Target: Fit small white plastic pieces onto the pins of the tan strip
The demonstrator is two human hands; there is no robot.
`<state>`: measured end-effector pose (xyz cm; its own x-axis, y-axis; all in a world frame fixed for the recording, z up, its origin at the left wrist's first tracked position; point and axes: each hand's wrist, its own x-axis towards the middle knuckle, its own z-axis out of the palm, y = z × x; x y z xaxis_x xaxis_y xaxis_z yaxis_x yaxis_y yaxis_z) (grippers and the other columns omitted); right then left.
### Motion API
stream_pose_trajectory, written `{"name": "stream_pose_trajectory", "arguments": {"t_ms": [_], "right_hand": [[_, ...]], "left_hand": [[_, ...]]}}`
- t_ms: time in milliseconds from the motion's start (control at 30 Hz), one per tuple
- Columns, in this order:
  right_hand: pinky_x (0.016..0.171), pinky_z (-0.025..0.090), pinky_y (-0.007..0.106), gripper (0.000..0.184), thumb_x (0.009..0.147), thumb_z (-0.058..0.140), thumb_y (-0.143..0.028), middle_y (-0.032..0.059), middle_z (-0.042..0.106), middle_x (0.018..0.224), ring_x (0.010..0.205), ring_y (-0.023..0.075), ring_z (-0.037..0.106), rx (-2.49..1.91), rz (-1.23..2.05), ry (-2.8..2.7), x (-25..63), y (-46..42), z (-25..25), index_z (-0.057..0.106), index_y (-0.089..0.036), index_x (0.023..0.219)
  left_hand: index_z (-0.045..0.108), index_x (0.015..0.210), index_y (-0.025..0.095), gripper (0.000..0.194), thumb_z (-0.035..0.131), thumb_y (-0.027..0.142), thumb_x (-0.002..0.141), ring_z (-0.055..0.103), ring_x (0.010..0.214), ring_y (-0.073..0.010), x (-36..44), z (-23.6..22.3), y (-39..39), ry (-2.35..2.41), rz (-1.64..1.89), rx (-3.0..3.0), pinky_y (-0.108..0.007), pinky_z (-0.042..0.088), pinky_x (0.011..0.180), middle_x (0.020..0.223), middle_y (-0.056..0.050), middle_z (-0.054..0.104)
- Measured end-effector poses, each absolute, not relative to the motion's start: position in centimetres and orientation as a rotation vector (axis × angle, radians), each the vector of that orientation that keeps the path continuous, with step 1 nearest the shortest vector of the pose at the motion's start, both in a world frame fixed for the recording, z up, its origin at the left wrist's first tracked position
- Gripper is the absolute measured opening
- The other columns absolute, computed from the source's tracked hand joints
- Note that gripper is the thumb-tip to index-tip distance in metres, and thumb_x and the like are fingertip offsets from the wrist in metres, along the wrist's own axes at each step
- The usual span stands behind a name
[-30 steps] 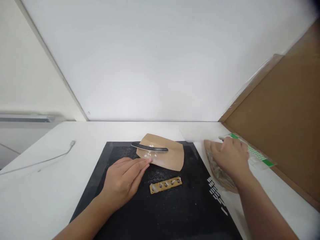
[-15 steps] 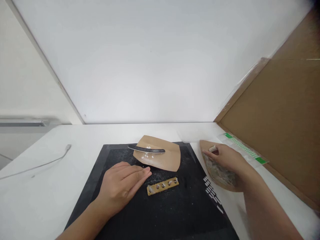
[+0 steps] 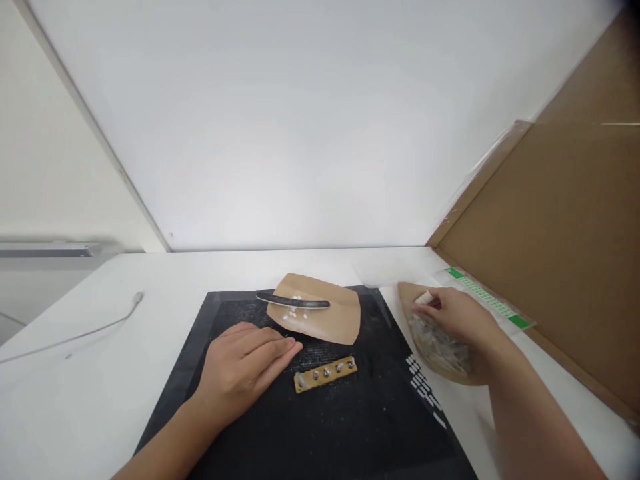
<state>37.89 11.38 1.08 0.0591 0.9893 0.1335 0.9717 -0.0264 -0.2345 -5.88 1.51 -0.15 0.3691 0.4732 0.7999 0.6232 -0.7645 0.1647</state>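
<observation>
My left hand [image 3: 247, 367] rests over the black mat [image 3: 320, 443], fingers pressed together with thumb against index; anything between them is hidden. Just right of it lies a gold strip [image 3: 326, 375] with several small round metal studs and clear bits on it. Beyond the fingertips, a dark curved nail file [image 3: 293, 301] lies across a brown paper sheet [image 3: 340, 313] scattered with small white pieces. At the right, my right hand [image 3: 460, 320] pinches a small white cylindrical piece [image 3: 424, 298] above a brown paper holder [image 3: 407, 293] full of clear plastic pieces, which look like nail tips [image 3: 445, 347].
White adhesive tabs [image 3: 425, 383] sit along the mat's right edge. A clear sheet with a green-and-white strip [image 3: 490, 297] lies by the cardboard panel [image 3: 560, 247] at right. On the white table at left is a grey cable [image 3: 107, 325]. A white wall stands behind.
My right hand has come down and slightly left over the clear pieces, and the white piece now shows at its fingertips. My left hand has drawn back a little from the paper sheet.
</observation>
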Motion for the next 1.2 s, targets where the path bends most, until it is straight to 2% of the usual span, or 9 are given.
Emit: {"name": "stream_pose_trajectory", "arguments": {"t_ms": [133, 233, 500, 733, 967, 1133, 1200], "right_hand": [[0.056, 0.039, 0.034, 0.038, 0.084, 0.068, -0.058, 0.0070, 0.073, 0.073, 0.066, 0.0251, 0.066, -2.124, 0.170, -1.996, 37.5, 11.2, 1.9, 0.064, -0.025, 0.067], [0.056, 0.037, 0.034, 0.040, 0.086, 0.066, -0.059, 0.0061, 0.070, 0.069, 0.063, 0.0239, 0.064, -2.124, 0.192, -1.960, 37.2, 11.1, 2.2, 0.062, -0.024, 0.065], [0.055, 0.033, 0.032, 0.034, 0.083, 0.068, -0.047, 0.0037, 0.068, 0.063, 0.058, 0.0198, 0.060, -2.081, 0.239, -1.919, 37.0, 11.0, 2.6, 0.057, -0.022, 0.063], [0.058, 0.039, 0.030, 0.022, 0.080, 0.069, -0.039, 0.0058, 0.078, 0.077, 0.067, 0.0226, 0.068, -2.043, 0.311, -1.878, 37.2, 11.0, 2.6, 0.060, -0.023, 0.069], [0.055, 0.038, 0.030, 0.038, 0.079, 0.069, -0.051, 0.0044, 0.080, 0.082, 0.065, 0.0218, 0.067, -2.001, 0.329, -1.801, 37.6, 10.8, 2.7, 0.048, -0.024, 0.063], [0.051, 0.033, 0.030, 0.045, 0.080, 0.070, -0.058, 0.0028, 0.076, 0.071, 0.052, 0.0178, 0.057, -1.978, 0.341, -1.725, 37.0, 10.2, 3.4, 0.049, -0.024, 0.062], [0.051, 0.034, 0.031, 0.046, 0.082, 0.068, -0.061, 0.0039, 0.074, 0.067, 0.051, 0.0183, 0.057, -1.941, 0.370, -1.704, 36.7, 10.2, 3.5, 0.050, -0.024, 0.063]], "left_hand": [[0.071, 0.099, 0.021, 0.015, 0.079, 0.013, 0.090, 0.071, 0.071, -0.0133, -6.0, -0.3, 1.6, -1.013, -1.342, -2.458, -0.031, 0.052, 0.070, 0.086, 0.003, 0.078], [0.070, 0.099, 0.021, 0.015, 0.079, 0.012, 0.090, 0.070, 0.070, -0.0134, -6.0, -0.2, 1.5, -1.019, -1.330, -2.471, -0.031, 0.051, 0.069, 0.086, 0.002, 0.078], [0.069, 0.097, 0.021, 0.012, 0.075, 0.013, 0.091, 0.068, 0.069, -0.0135, -5.8, -0.1, 1.3, -1.059, -1.317, -2.486, -0.030, 0.051, 0.069, 0.085, 0.001, 0.076], [0.070, 0.095, 0.021, 0.009, 0.074, 0.013, 0.092, 0.067, 0.067, -0.0142, -5.8, -0.2, 1.4, -1.078, -1.310, -2.488, -0.030, 0.052, 0.069, 0.084, 0.000, 0.075], [0.070, 0.094, 0.021, 0.008, 0.071, 0.014, 0.094, 0.067, 0.068, -0.0142, -5.7, -0.2, 1.4, -1.080, -1.315, -2.490, -0.030, 0.052, 0.069, 0.083, 0.000, 0.075], [0.070, 0.093, 0.021, 0.008, 0.071, 0.013, 0.094, 0.066, 0.067, -0.0147, -5.8, -0.3, 1.5, -1.083, -1.312, -2.502, -0.031, 0.051, 0.069, 0.081, -0.001, 0.074], [0.070, 0.094, 0.021, 0.008, 0.071, 0.013, 0.094, 0.066, 0.067, -0.0149, -5.8, -0.3, 1.5, -1.078, -1.308, -2.504, -0.031, 0.051, 0.068, 0.081, -0.001, 0.074]]}}
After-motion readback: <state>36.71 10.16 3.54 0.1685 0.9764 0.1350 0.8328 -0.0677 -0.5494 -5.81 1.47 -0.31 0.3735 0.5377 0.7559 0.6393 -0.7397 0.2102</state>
